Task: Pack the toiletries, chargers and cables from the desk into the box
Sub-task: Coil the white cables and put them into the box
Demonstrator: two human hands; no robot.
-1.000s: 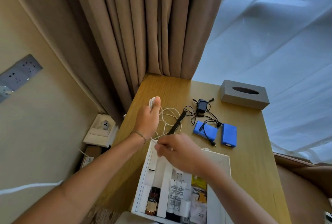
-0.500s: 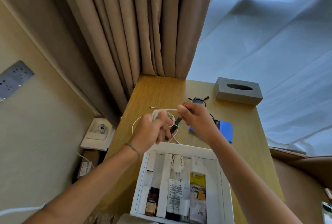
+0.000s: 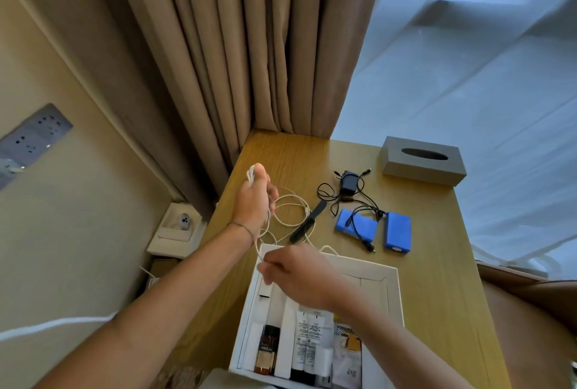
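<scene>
My left hand (image 3: pixel 253 198) grips coils of a white cable (image 3: pixel 292 212) above the desk's left side, one end poking out by the thumb. My right hand (image 3: pixel 298 273) pinches the same cable lower down, over the far left corner of the white box (image 3: pixel 392 292). Loose loops hang between the hands and lie on the wood. Inside the box stand a brown bottle (image 3: pixel 267 349), white tubes (image 3: pixel 307 338) and a sachet (image 3: pixel 346 354). On the desk lie a black comb (image 3: pixel 307 221), a black charger with cables (image 3: pixel 349 184) and two blue packs (image 3: pixel 396 231).
A grey tissue box (image 3: pixel 421 159) stands at the desk's far right. Brown curtains (image 3: pixel 249 45) hang behind the desk (image 3: pixel 437 295). A wall socket panel (image 3: pixel 34 139) is at the left, and a white stand (image 3: pixel 178 229) sits below the desk's left edge.
My right hand has come back from beside the left hand down to the box's far corner, drawing the cable out. My left hand rose slightly with its coils. The comb and blue packs are uncovered again.
</scene>
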